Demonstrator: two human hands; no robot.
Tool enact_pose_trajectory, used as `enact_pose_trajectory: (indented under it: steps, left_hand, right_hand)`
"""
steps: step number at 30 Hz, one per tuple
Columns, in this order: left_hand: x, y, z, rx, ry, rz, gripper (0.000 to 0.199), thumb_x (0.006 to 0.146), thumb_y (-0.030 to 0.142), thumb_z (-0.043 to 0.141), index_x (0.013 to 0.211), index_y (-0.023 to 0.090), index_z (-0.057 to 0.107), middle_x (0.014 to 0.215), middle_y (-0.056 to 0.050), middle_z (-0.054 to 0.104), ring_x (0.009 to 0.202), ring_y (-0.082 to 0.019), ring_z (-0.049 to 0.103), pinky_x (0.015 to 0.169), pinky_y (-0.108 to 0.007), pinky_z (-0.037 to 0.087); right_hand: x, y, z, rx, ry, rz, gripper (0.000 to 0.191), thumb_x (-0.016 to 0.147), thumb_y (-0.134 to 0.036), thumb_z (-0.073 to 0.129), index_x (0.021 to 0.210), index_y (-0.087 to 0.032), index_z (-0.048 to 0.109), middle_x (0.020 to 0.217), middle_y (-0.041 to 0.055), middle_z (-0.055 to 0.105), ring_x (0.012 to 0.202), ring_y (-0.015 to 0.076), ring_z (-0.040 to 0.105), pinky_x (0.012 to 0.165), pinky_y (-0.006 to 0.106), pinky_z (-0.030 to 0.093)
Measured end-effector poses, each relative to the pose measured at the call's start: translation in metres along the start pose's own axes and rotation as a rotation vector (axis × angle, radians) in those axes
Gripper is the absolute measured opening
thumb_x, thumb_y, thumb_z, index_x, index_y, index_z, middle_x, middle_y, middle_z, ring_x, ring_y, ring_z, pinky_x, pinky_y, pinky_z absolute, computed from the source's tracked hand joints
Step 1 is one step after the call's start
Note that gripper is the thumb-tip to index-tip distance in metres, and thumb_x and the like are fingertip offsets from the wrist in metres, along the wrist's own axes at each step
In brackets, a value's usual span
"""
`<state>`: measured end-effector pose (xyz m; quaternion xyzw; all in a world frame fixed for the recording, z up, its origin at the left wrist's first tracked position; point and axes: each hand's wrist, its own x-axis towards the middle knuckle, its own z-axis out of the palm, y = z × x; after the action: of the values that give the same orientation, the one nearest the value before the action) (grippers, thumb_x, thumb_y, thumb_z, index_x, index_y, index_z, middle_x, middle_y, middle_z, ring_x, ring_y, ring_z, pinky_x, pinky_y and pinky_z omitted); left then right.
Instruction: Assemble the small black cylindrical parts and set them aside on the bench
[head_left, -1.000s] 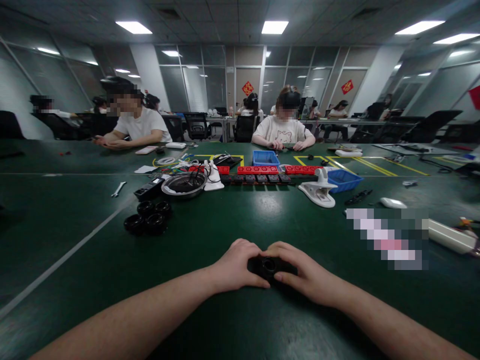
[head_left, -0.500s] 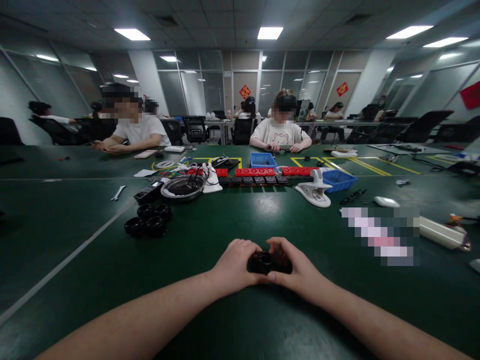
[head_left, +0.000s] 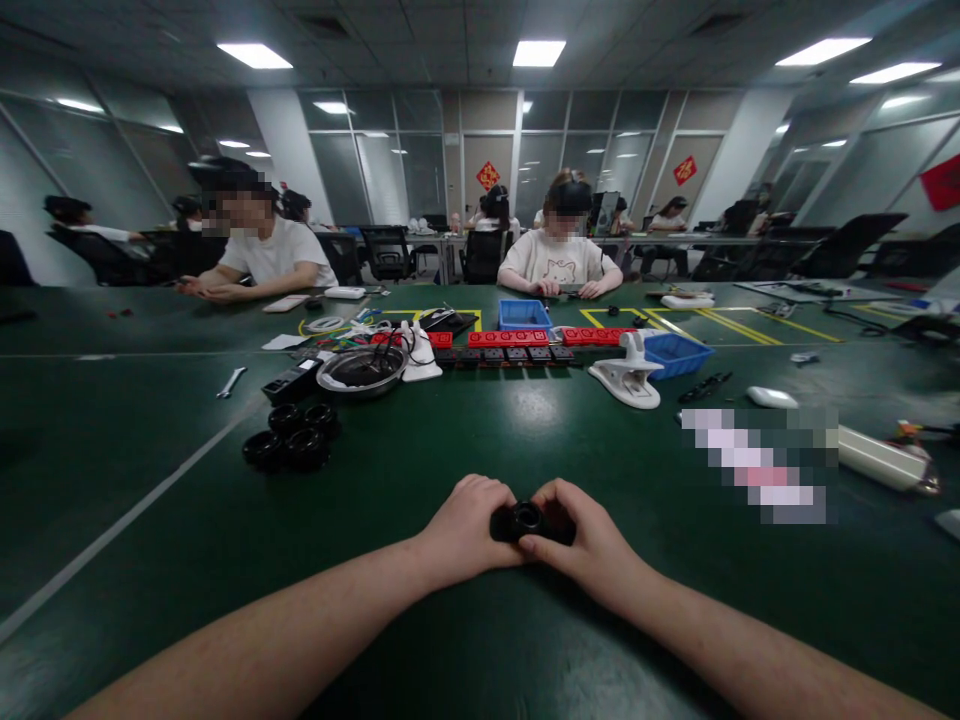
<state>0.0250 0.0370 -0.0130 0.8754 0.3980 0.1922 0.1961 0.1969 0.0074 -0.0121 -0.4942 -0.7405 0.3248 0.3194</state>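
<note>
Between my two hands, low over the green table (head_left: pixel 405 430), is a small glossy black round part (head_left: pixel 528 516) with an open ring facing me. My left hand (head_left: pixel 466 528) curls around its left side, the thumb along the bottom. On the other side, my right hand (head_left: pixel 596 540) grips it, index finger over the top and thumb at the lower front. The far fingertips of both hands are hidden. Several similar black round parts (head_left: pixel 304 448) sit in a cluster farther left on the table.
A metal bowl (head_left: pixel 360 372), a white clip stand (head_left: pixel 628 375), red socket strips (head_left: pixel 508 339) and blue bins (head_left: pixel 677 355) line the middle of the table. A wrench (head_left: pixel 232 382) lies left. At right is a pale cylinder (head_left: pixel 885 462). Two people sit opposite.
My right index finger and thumb have closed in on the black part, and its ring now faces me more plainly. The whole view has shifted slightly.
</note>
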Motion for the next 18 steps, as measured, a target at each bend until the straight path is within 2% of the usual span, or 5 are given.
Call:
enact_pose_trajectory:
  steps: [5, 10, 15, 18]
  left_hand:
    - [0.002, -0.005, -0.007, -0.070, -0.091, 0.069, 0.035, 0.057, 0.045, 0.068, 0.074, 0.018, 0.053, 0.075, 0.001, 0.054, 0.076, -0.017, 0.048, 0.070, -0.027, 0.036]
    - [0.003, -0.006, -0.008, -0.049, -0.125, 0.091, 0.038, 0.060, 0.047, 0.065, 0.081, 0.018, 0.054, 0.079, 0.000, 0.055, 0.078, -0.018, 0.049, 0.073, -0.029, 0.036]
    - [0.001, -0.001, -0.006, -0.051, -0.093, 0.082, 0.035, 0.064, 0.041, 0.063, 0.090, 0.020, 0.052, 0.086, 0.000, 0.056, 0.082, -0.019, 0.049, 0.076, -0.031, 0.035]
    - [-0.001, 0.002, -0.005, -0.059, -0.054, 0.030, 0.043, 0.061, 0.041, 0.065, 0.096, 0.021, 0.050, 0.088, -0.001, 0.054, 0.083, -0.019, 0.049, 0.075, -0.032, 0.037]
  right_hand:
    - [0.005, 0.002, -0.016, 0.095, -0.208, -0.179, 0.023, 0.074, -0.024, 0.055, 0.096, -0.018, 0.053, 0.090, 0.0032, 0.051, 0.082, 0.0155, 0.049, 0.072, 0.028, 0.040]
    - [0.008, 0.003, -0.026, 0.108, -0.358, -0.211, 0.033, 0.078, -0.024, 0.050, 0.111, -0.022, 0.047, 0.101, 0.0042, 0.048, 0.091, 0.0159, 0.047, 0.079, 0.030, 0.039]
    - [0.003, 0.006, -0.021, 0.130, -0.292, -0.123, 0.061, 0.069, -0.031, 0.060, 0.121, -0.020, 0.031, 0.103, 0.0052, 0.047, 0.087, 0.0165, 0.047, 0.074, 0.029, 0.041]
    - [0.000, 0.004, -0.013, 0.085, -0.199, -0.082, 0.057, 0.064, -0.035, 0.064, 0.112, -0.018, 0.036, 0.092, 0.0035, 0.048, 0.077, 0.0151, 0.047, 0.065, 0.026, 0.041]
